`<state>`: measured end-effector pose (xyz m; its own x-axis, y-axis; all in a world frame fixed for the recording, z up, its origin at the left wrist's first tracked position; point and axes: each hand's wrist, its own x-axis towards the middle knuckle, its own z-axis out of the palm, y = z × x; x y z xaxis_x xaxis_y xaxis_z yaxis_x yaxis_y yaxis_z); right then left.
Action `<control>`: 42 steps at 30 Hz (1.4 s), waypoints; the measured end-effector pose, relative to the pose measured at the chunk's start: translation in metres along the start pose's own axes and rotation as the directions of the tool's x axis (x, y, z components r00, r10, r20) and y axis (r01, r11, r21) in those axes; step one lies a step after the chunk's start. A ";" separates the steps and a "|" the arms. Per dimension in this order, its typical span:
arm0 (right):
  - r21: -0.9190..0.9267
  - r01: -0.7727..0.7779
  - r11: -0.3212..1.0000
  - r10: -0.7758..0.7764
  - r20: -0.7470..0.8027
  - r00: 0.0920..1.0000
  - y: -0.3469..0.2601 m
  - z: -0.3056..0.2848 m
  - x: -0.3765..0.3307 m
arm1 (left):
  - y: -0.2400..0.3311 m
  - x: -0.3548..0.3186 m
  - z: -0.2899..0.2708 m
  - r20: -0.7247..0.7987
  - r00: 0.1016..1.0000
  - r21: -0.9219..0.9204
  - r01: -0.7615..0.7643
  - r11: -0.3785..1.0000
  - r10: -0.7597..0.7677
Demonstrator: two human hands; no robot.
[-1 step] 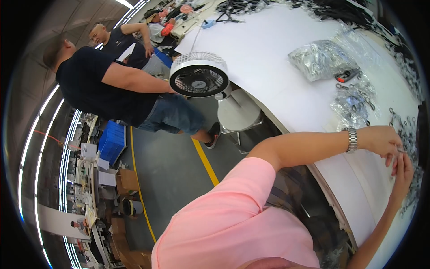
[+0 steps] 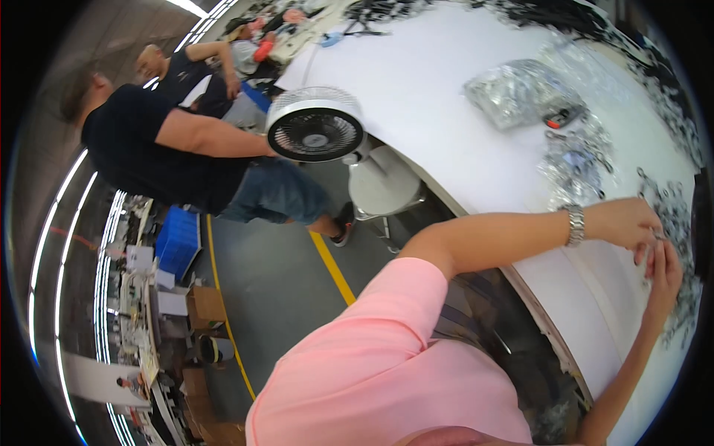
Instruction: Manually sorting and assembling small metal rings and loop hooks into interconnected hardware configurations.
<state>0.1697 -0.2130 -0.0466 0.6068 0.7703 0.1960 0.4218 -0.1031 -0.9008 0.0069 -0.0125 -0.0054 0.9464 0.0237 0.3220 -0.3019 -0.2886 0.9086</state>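
Observation:
My left hand [image 2: 625, 221], with a metal watch [image 2: 575, 225] on its wrist, reaches over the white table [image 2: 595, 297] at the right. Its fingers are bent closed and meet those of my right hand [image 2: 663, 269]. Between the fingertips is a small shiny piece, too small to make out; my right fingers are pinched against it. Just beyond the hands lie many small metal clasps [image 2: 675, 297] in a loose heap along the right rim. To the left of them, a clear plastic bag [image 2: 569, 167] lies with more small dark metal pieces on and around it.
A bulging clear bag [image 2: 513, 93] sits farther up the table, beside a red-and-black tool [image 2: 563, 117]. A round fan [image 2: 316, 132] stands by a pale stool [image 2: 384, 182] at the table's edge. Two people in dark shirts stand beyond it. Black strips [image 2: 550, 11] lie along the far side.
The whole view has shifted a little, so the table and fan sit slightly farther left. Both hands stay together at the same spot, their fingers slightly changed.

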 end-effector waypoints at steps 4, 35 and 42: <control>0.115 -0.023 0.993 0.031 -0.073 0.997 -0.076 0.062 -0.006 | -0.008 -0.011 -0.008 -0.198 0.960 0.372 -0.114 0.921 0.199; -0.780 0.354 0.516 -0.415 0.134 0.900 -0.033 0.140 0.134 | -0.037 0.015 -0.071 -0.826 0.564 0.002 -0.018 1.000 0.012; 0.154 -0.020 0.988 -0.016 0.224 0.974 -0.043 0.087 0.084 | -0.044 0.005 -0.064 -0.528 0.836 0.332 0.043 0.942 0.148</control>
<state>0.1440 -0.0891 -0.0250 0.4339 0.8932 0.1183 0.3011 -0.0200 -0.9534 0.0181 0.0613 -0.0267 0.6862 0.4828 0.5441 -0.2054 -0.5890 0.7816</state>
